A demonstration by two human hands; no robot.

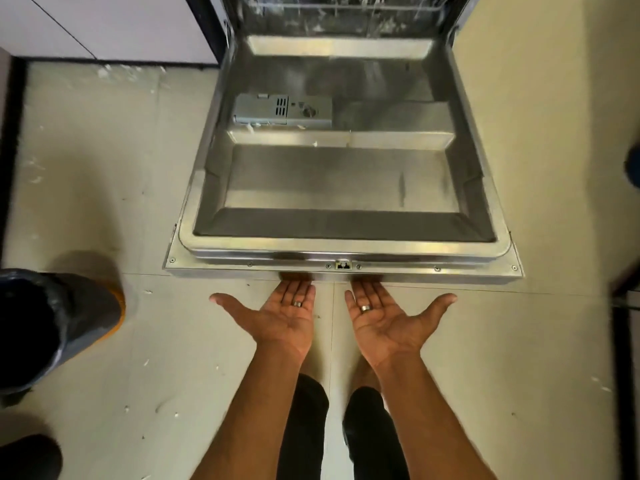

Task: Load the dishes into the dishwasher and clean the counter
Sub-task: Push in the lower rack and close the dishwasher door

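Observation:
The dishwasher door (343, 181) lies fully open and flat, its steel inner face up, with the grey detergent dispenser (282, 112) on its left half. A wire rack (346, 12) shows inside the machine at the top edge. Both my hands are palm up at the door's near edge (346, 268). My left hand (284, 317) and my right hand (384, 320) sit side by side with thumbs spread outward and fingertips tucked under that edge, hidden from view. Each hand wears a ring. No dishes are in view.
A bin lined with a dark bag (52, 327) stands on the tiled floor at the left. White cabinet fronts (104, 26) fill the top left. A dark frame (627, 306) runs along the right edge. My legs stand just behind the door.

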